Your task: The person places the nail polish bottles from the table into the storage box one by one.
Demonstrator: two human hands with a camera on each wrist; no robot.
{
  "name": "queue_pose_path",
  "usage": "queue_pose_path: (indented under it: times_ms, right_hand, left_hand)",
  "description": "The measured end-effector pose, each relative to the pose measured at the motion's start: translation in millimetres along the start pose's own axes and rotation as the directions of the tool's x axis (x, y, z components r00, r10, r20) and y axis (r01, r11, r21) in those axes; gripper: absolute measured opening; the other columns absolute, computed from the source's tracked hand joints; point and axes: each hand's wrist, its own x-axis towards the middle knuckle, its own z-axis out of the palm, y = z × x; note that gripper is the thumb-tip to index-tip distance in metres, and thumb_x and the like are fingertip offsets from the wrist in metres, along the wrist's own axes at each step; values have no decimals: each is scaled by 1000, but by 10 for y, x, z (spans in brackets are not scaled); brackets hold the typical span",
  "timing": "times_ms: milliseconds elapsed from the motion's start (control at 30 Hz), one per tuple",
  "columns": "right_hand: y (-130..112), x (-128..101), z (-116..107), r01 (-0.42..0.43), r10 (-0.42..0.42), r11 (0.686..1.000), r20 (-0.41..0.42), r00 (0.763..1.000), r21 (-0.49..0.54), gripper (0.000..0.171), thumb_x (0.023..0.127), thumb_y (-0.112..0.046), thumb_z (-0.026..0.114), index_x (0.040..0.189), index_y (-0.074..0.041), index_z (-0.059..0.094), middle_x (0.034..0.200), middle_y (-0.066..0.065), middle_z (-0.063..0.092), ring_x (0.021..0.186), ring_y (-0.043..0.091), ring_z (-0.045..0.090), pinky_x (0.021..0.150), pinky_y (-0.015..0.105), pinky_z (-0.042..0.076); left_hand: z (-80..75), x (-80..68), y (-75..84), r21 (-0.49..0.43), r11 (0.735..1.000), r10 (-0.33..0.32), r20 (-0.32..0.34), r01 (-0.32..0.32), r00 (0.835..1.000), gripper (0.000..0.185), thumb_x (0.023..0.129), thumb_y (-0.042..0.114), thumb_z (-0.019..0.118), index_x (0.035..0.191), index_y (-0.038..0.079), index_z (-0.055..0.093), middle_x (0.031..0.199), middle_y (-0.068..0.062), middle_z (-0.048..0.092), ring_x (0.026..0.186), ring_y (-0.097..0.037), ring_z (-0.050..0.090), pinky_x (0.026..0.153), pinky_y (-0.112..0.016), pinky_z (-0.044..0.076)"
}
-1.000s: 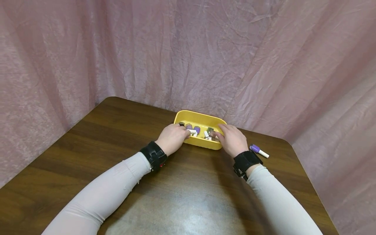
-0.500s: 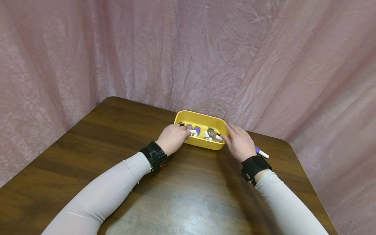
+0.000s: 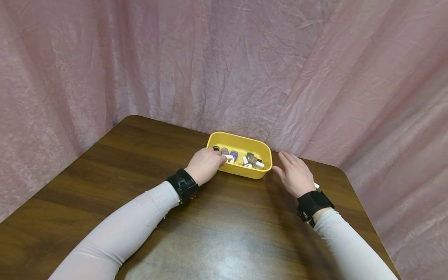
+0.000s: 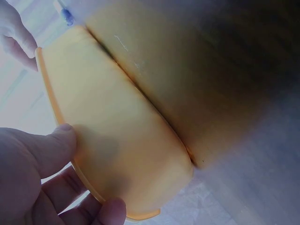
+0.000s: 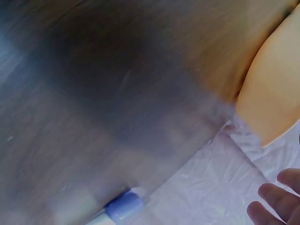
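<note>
Your left hand (image 3: 204, 165) grips the near-left rim of the yellow tray (image 3: 241, 142). Your right hand (image 3: 295, 175) hovers released just right of the tray, fingers straight, above a purple bottle (image 5: 123, 207).

A dark wooden table (image 3: 217, 229) carries a yellow tray (image 3: 260, 149) near its far edge, the tray's left end at the left hand (image 3: 205, 165). A purple and white bottle (image 5: 123, 206), probably nail polish, lies on the wood just under and beyond the right hand (image 3: 296, 175), apart from the tray.
</note>
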Motion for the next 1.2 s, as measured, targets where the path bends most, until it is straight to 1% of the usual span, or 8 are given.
queue_pose_path:
  times_ms: [200,433,667,1000,1200]
  right_hand:
    - [102,-71,-23,-16,16,1000,7,1000,-13,63,113,-35,64,159,6,51,160,29,54,149,50,48,125,61,34]
    - [184,-149,-60,-51,52,998,38,998,-24,64,114,-36,63,160,5,50,161,30,52,150,50,46,125,62,33]
    - [352,-241,-13,-66,67,997,35,997,-32,65,112,-38,65,158,7,52,158,32,54,147,52,49,123,64,34]
    - [574,-353,28,-135,138,990,87,987,-43,69,112,-41,64,158,7,50,160,34,50,150,53,45,125,66,31]
    - [637,-401,23,-144,150,988,105,983,-56,69,111,-38,67,158,9,50,160,35,50,149,55,45,124,67,31]
  left_hand:
    - [13,3,-5,0,1000,3,-3,-3,1000,13,107,28,76,108,19,85,100,-2,80,88,-24,71,82,-40,58]
    - [15,1,-10,6,1000,5,1,-5,1000,12,107,27,75,107,19,85,99,-2,80,88,-24,70,80,-39,57]
    - [10,0,-3,2,1000,3,2,-3,1000,13,107,27,75,107,19,85,99,-2,79,88,-24,70,80,-39,57]
    - [20,-1,-13,11,1000,8,-1,-8,1000,12,107,28,75,106,20,85,98,-2,79,86,-23,70,78,-39,56]
    - [23,-2,-9,10,1000,11,-6,-11,1000,11,107,27,76,106,20,85,98,-1,78,86,-22,69,78,-38,56]
